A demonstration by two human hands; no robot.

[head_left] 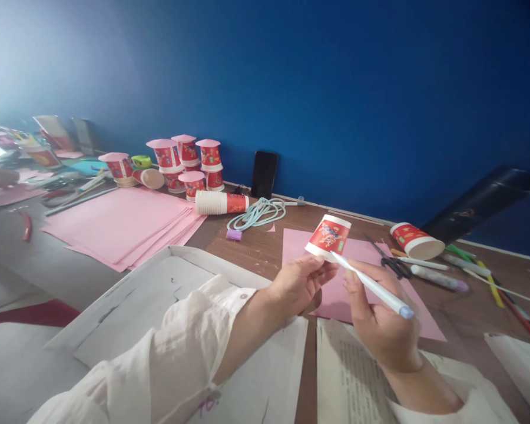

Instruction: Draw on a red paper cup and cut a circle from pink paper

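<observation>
Fingers of left hand (298,284): pinching the lower edge of one red-and-white paper cup (329,235), held over the pink sheet (298,242); long axis tilted, upper end leaning right; mouth end uncertain. Fingers of right hand (386,333): curled round one white marker (371,285), above same sheet, tip up-left at the cup's lower edge, pale-blue end down-right. Left of sheet: nested cups (212,203), sideways, one inside another. Right of sheet: single cup (410,237), tipped over, contents indiscernible.

Paper cup (330,234): red, multicoloured cartoon print, white rims. Marker pen (375,287) beside cup: white, pale-blue end. Cord (251,219) left of cup: pale blue. Wall (335,94) behind cup: blue.
</observation>
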